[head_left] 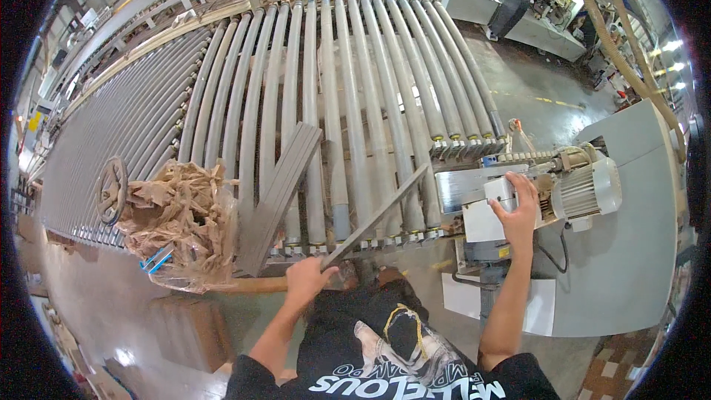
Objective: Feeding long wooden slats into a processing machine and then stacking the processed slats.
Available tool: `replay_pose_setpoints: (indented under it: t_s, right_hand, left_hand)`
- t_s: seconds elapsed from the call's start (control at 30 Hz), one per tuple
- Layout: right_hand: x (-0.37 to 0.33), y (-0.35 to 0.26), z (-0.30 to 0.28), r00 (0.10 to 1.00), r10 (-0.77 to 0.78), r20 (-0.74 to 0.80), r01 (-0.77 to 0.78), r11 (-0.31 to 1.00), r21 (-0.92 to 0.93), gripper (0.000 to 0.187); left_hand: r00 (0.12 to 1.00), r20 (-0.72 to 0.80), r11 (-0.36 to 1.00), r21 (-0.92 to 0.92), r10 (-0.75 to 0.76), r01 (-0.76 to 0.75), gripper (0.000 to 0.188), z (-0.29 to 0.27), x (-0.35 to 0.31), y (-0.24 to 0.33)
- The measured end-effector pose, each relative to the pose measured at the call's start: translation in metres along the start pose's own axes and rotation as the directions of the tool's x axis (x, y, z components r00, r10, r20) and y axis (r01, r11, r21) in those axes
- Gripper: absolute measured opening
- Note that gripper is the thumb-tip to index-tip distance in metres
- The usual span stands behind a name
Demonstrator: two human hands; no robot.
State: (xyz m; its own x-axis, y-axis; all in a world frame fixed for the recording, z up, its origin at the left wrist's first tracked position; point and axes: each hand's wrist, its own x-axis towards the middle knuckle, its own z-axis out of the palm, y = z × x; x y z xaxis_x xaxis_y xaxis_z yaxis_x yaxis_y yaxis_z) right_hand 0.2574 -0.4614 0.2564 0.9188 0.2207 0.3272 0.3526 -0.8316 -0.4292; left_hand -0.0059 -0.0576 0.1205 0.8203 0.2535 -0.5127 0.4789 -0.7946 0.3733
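My left hand [309, 281] is closed round the near end of a long, narrow grey strip [378, 215]. The strip slants away to the right over the near ends of the rollers. On the right, my right hand [518, 211] rests on a white block-shaped cover [500, 191] of a small machine, thumb and fingers spread apart over it. A grey motor [589, 189] sits just right of that hand. Left of the strip, a few flat grey boards [285, 189] lie together at a slant on the roller conveyor [337, 104].
A clear bag of crumpled brown wrapping [181, 218] bulges at the conveyor's near left, beside a handwheel [112, 191]. A stack of brown boards [189, 333] stands on the floor below. A large grey panel [622, 252] borders the motor. Machinery [548, 15] stands at the far right.
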Motion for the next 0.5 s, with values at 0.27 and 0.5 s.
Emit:
replay_pose_setpoints:
  t_s: [0.27, 0.5]
  right_hand:
    - [0.002, 0.001, 0.002, 1.000, -0.023, 0.004, 0.024, 0.999, -0.037, 0.069]
    - [0.005, -0.004, 0.000, 1.000, -0.009, 0.023, 0.010, 0.999, -0.031, 0.067]
  left_hand:
    - [0.918, -0.396, 0.992, -0.127, -0.035, -0.017, 0.033, 0.033, -0.035, -0.057]
    - [0.801, -0.554, 0.962, -0.253, -0.229, 0.100, 0.035, 0.050, -0.053, -0.088]
